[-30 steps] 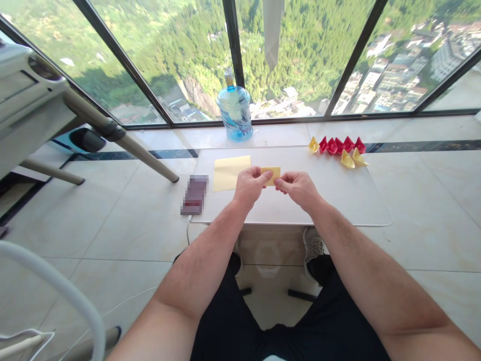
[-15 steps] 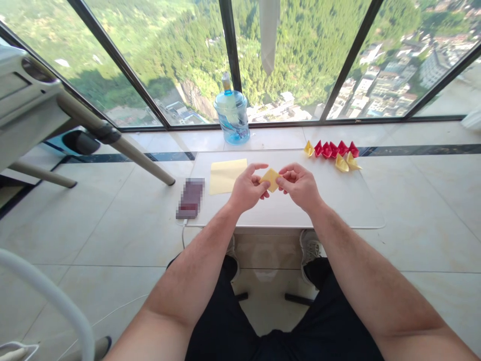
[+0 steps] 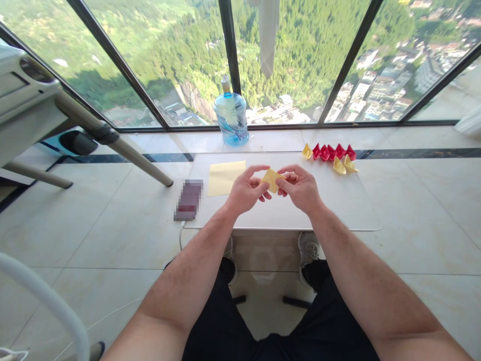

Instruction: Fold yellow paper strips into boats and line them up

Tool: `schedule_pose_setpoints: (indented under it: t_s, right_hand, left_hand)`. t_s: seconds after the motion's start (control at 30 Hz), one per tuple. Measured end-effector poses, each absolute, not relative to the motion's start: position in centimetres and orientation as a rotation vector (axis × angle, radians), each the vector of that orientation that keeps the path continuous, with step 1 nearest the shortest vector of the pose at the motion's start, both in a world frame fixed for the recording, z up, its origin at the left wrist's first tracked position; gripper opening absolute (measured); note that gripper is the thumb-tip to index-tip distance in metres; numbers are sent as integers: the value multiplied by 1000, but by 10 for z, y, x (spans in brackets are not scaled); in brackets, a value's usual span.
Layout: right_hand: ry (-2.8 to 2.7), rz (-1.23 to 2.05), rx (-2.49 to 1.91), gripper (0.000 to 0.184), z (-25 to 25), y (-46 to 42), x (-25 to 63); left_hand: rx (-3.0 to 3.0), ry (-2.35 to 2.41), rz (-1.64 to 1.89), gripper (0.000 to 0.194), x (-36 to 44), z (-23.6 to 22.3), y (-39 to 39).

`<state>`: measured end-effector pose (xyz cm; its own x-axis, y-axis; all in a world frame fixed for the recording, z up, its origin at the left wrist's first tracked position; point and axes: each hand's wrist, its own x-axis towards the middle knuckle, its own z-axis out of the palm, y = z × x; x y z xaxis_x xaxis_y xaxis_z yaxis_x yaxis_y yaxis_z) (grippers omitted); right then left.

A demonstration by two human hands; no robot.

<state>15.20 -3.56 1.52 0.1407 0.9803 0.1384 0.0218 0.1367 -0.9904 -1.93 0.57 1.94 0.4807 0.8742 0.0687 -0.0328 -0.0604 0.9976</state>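
A small folded piece of yellow paper (image 3: 272, 180) is held above the low white table (image 3: 300, 215), pinched from both sides. My left hand (image 3: 248, 189) grips its left edge between thumb and fingers. On the opposite edge, my right hand (image 3: 300, 186) has its thumb on the front face and its fingers behind. The paper's back is hidden by the fingers. Left of my left hand lies a flat yellow sheet (image 3: 225, 178). Several red folded paper shapes (image 3: 330, 152) stand in a row at the table's far right, with yellow folded paper shapes (image 3: 339, 166) beside them.
A phone (image 3: 189, 199) with a white cable lies at the table's left edge. Behind the table, a blue water jug (image 3: 231, 119) stands by the window. A chair or frame with a tan leg (image 3: 143, 163) is on the left. My shoes (image 3: 308, 250) are under the table's front edge.
The folded yellow paper has opened a little between my hands, showing a wider shape with a crease down its middle. Both hands keep hold of it. The view has shifted slightly.
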Motion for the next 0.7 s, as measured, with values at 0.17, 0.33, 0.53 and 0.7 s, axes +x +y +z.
schedule_pose_setpoints:
  t_s: [0.17,0.33,0.53,0.7]
  right_hand:
    - [-1152,1004,-1190,34,12,-34,155]
    - [-1140,1012,-1183,38,10,-33,159]
    - [-1265,1045,-1146,34,13,-36,156]
    - [-1285,977,-1223,34,9,-34,150]
  left_hand:
    - [1427,820,886,52,-19,22,4]
    - [1450,862,909,41,-18,22,4]
    - [1503,880,953,33,-17,16,4]
    - [1531,925,1005,27,-13,11,3]
